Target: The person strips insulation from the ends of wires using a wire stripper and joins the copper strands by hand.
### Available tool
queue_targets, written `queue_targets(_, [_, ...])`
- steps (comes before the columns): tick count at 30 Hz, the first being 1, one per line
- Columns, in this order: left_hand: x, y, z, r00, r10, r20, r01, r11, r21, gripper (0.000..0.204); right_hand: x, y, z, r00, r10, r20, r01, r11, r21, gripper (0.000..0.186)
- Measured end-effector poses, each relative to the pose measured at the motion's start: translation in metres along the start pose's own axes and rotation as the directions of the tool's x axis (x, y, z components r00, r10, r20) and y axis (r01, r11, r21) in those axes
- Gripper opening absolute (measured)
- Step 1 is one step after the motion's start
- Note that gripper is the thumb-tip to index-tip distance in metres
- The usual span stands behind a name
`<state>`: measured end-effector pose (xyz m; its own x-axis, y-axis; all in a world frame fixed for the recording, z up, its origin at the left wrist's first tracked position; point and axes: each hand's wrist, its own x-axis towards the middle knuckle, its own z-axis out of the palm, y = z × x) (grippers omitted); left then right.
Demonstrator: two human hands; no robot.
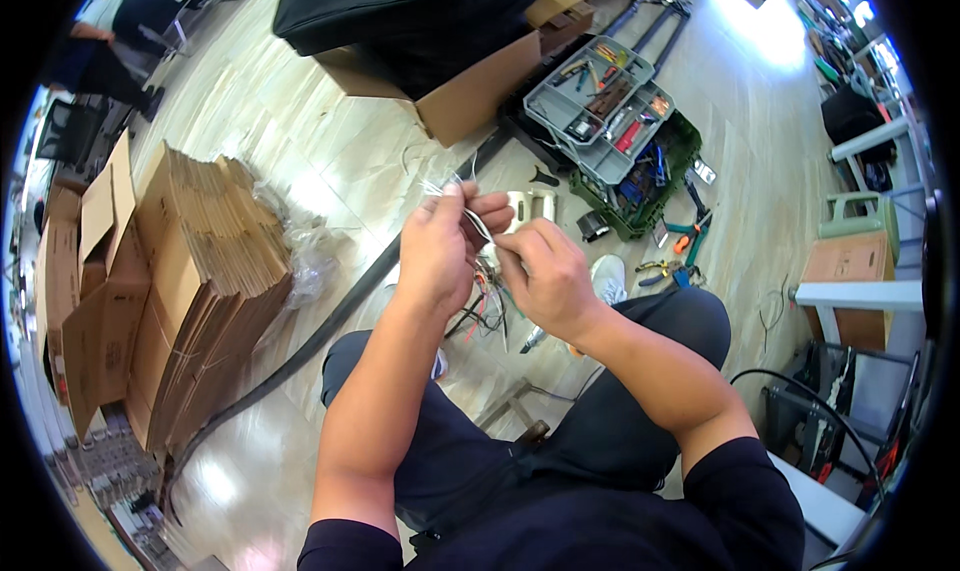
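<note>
In front of me, my left hand [440,246] pinches a bundle of thin white wires [477,223] between thumb and fingers, with loose ends fanning out above the thumb. My right hand [552,276], just to the right, has its thumb and fingertips closed on the lower part of the same wires. A thick black cable [345,306] runs across the floor behind my left hand. Below the hands, a tangle of cut black, red and white wire pieces [487,306] lies between my shoes. A pale handheld device [533,207] rests on the floor beyond my right hand.
A green toolbox [640,226] with raised grey trays stands ahead on the right. Pliers [690,236] and other hand tools lie nearby. A cardboard box [480,91] holds a black case. Stacked flattened cartons [215,271] stand left. Another person [100,66] is far left.
</note>
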<state>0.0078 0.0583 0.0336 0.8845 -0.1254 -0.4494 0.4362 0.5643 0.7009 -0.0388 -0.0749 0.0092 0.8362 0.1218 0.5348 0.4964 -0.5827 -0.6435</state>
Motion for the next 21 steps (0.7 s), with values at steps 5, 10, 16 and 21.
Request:
queue_targets(5, [0.013, 0.038, -0.018, 0.977, 0.179, -0.114, -0.188, 0.979, -0.078, 0.021, -0.004, -0.006, -0.005, 0.992, 0.060, 0.111, -0.071, 0.992, 0.106, 0.012])
queue_targets(10, [0.018, 0.062, -0.035, 0.946, 0.312, -0.086, -0.323, 0.923, -0.211, 0.020, -0.016, -0.008, -0.004, 0.963, 0.128, 0.236, -0.177, 0.963, 0.202, 0.010])
queue_targets(16, [0.010, 0.073, -0.036, 0.910, 0.404, -0.098, -0.415, 0.895, -0.165, 0.025, -0.024, -0.008, -0.003, 0.909, 0.211, 0.360, -0.324, 0.901, 0.288, 0.010])
queue_targets(21, [0.008, 0.081, -0.040, 0.891, 0.448, -0.074, -0.454, 0.876, -0.164, 0.027, -0.028, -0.006, -0.003, 0.765, 0.358, 0.536, -0.609, 0.674, 0.418, 0.013])
